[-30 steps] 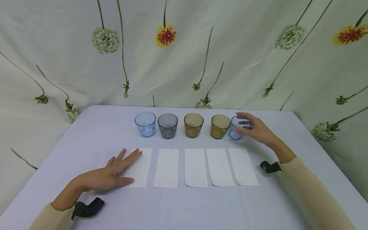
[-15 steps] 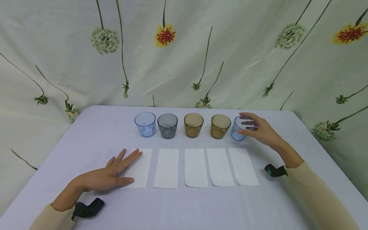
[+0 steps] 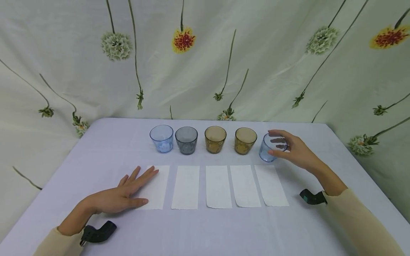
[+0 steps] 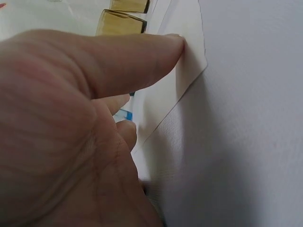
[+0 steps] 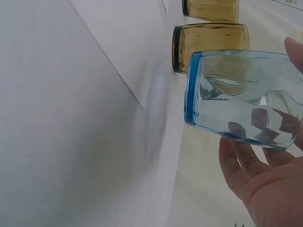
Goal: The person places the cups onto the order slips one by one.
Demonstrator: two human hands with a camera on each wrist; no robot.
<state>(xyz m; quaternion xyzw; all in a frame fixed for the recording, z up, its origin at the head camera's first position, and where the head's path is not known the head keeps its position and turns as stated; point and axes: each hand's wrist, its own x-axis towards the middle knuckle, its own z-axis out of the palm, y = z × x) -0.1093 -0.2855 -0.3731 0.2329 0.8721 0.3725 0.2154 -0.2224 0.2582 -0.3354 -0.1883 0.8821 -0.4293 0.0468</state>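
Blue glass [image 5: 232, 106], grasped by right hand [image 3: 296, 151], perhaps off table [image 3: 205, 231], left hand [image 3: 120, 196], fingers splayed, over paper [image 3: 157, 192]

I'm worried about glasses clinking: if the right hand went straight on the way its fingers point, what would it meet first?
Probably the rightmost amber glass, with the held blue glass likely touching it before the right hand does. Depth is unclear, so they might pass in front.
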